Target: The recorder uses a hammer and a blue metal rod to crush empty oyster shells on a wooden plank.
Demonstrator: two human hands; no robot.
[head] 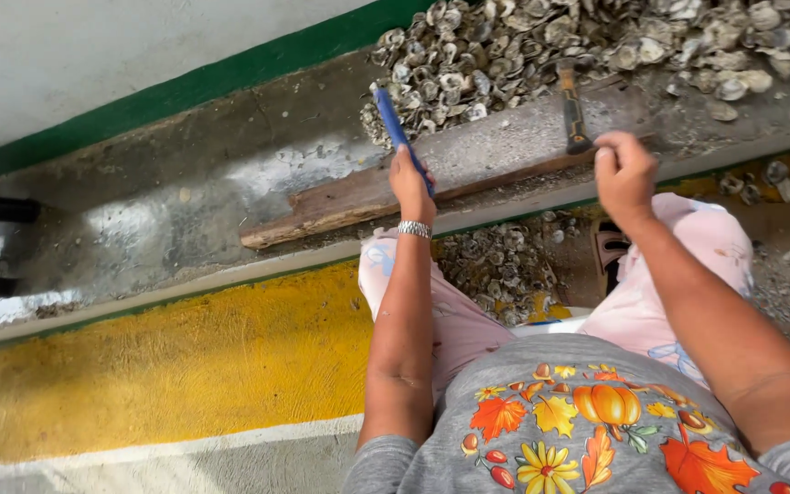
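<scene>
Left hand [411, 186]: clenched around a blue-handled flat tool [399, 134], blade angled up toward the heap of grey oyster shells [541, 50] on the concrete counter [230, 183]. Right hand [624, 172]: closed on the black and orange handle of a hammer [571, 105], head among the shells. Weathered brown wooden plank [340, 206]: flat on counter, under both hands. Further shells [496, 265]: below, between the person's knees.
</scene>
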